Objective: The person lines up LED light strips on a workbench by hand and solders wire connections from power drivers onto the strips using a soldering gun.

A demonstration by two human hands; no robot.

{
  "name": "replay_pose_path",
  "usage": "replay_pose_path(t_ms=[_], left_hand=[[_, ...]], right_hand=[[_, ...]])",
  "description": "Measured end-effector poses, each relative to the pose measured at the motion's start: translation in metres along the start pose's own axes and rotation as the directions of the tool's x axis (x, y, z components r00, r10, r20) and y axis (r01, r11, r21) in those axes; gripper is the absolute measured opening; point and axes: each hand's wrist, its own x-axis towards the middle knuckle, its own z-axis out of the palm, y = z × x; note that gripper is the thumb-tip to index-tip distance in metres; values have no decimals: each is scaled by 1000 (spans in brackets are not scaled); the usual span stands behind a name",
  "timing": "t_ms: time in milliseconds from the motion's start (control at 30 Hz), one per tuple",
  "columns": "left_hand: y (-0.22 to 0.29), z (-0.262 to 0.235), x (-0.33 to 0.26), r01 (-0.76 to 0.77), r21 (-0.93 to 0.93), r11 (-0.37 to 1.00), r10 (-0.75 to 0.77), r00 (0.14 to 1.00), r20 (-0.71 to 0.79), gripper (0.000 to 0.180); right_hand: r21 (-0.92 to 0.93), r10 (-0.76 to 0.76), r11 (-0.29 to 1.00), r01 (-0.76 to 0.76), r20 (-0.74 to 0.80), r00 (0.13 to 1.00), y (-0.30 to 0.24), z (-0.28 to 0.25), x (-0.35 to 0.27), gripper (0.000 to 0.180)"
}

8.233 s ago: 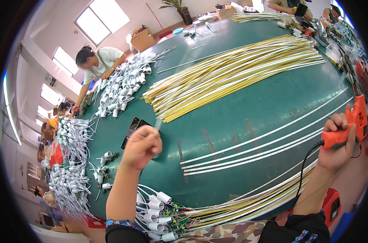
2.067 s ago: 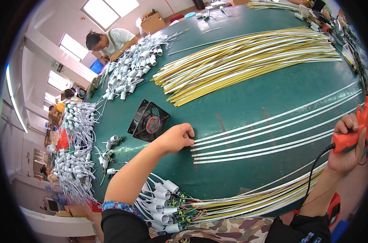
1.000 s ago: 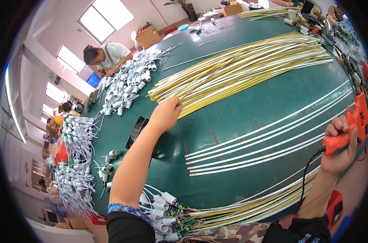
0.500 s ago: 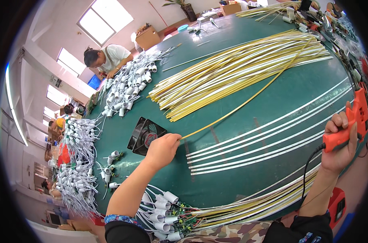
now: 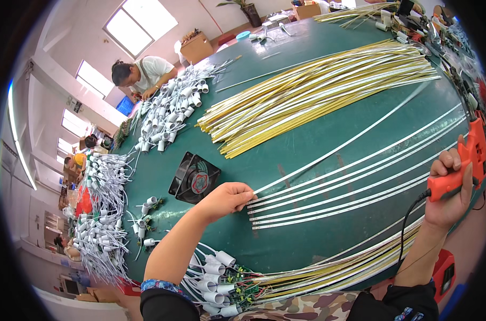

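Observation:
My left hand [image 5: 228,200] pinches the near end of a thin, flexible white LED strip [image 5: 328,154], which stretches away to the upper right toward the pile. Just below that strip, several white LED strips [image 5: 307,183] lie side by side on the green table, their left ends roughly lined up by my fingertips. At the right rim, my right hand [image 5: 445,198] grips a red soldering gun [image 5: 472,152] by its handle, and a black cord hangs from it. The gun's tip cannot be made out clearly.
A big pile of yellow and white strips [image 5: 318,96] lies beyond. A black fan [image 5: 195,177] stands left of my left hand. White lamp sockets with wires [image 5: 213,281] lie near me, more [image 5: 101,230] along the left edge. A person [image 5: 144,77] works across the table.
My left hand has moved slightly right and down, bringing the strip beside the lined-up ones. The strip showed its yellow side before; now its white face is up. My right hand stays put.

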Motion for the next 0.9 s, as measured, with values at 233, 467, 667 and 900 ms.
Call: replay_pose_path(t_ms=[233, 467, 667, 900], left_hand=[[20, 9, 24, -15, 202, 979, -1, 997, 76, 22], [24, 3, 27, 42, 195, 980, -42, 999, -3, 20], [6, -17, 9, 96, 166, 981, -93, 995, -27, 15], [-10, -16, 11, 83, 111, 990, -72, 992, -99, 12]], right_hand=[[-8, -4, 1000, 4, 6, 1000, 0, 0, 0, 58], [-20, -9, 1000, 9, 34, 999, 1, -2, 0, 57], [-41, 15, 999, -14, 24, 1000, -3, -3, 2, 59], [-62, 10, 998, -10, 0, 1000, 0, -2, 1, 58]])
